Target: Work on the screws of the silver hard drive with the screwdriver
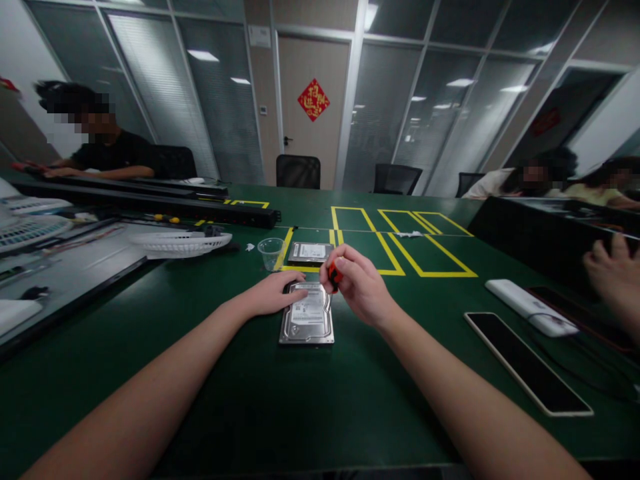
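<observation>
A silver hard drive [307,320] with a white label lies flat on the green table in front of me. My left hand [273,292] holds its upper left part, thumb on the label side and fingers at the far edge. Over the drive's upper right corner, my right hand [361,283] is closed around a screwdriver [335,272] with a red and black handle. The screwdriver's tip is hidden, so I cannot tell whether it touches the drive. Just beyond lies a second hard drive [311,252], and a clear plastic cup [271,253] stands to its left.
Yellow tape [445,274] marks rectangles on the table. A phone [527,363] and a white power bank [530,307] with a cable lie right. Left are a white fan-like part [180,243] and a long black bar [200,207]. Another person's hand [615,273] reaches in at right.
</observation>
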The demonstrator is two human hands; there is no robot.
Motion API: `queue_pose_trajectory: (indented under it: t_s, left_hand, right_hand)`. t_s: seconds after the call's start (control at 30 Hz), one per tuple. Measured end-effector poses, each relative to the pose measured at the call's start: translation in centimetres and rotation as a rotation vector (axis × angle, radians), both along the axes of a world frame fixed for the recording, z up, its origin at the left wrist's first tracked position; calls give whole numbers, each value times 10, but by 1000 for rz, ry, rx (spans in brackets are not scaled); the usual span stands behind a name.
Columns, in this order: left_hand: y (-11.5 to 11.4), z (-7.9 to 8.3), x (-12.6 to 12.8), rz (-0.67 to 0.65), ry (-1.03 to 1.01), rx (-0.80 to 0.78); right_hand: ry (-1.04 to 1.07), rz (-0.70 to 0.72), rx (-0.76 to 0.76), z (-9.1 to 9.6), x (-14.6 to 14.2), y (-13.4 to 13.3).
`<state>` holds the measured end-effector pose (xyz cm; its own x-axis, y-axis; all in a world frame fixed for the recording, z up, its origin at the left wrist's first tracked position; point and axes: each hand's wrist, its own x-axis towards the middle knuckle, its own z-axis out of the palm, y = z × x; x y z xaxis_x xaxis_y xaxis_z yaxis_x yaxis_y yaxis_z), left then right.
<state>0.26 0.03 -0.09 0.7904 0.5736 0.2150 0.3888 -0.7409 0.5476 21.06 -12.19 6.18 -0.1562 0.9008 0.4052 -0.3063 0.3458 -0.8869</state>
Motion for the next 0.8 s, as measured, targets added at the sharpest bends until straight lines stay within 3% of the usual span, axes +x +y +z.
queue_pose_trajectory:
  t_s: [0.8]
  left_hand:
    - [1, -2, 1, 10, 29, 25]
  right_hand:
    - [-27, 26, 10, -1, -1, -1]
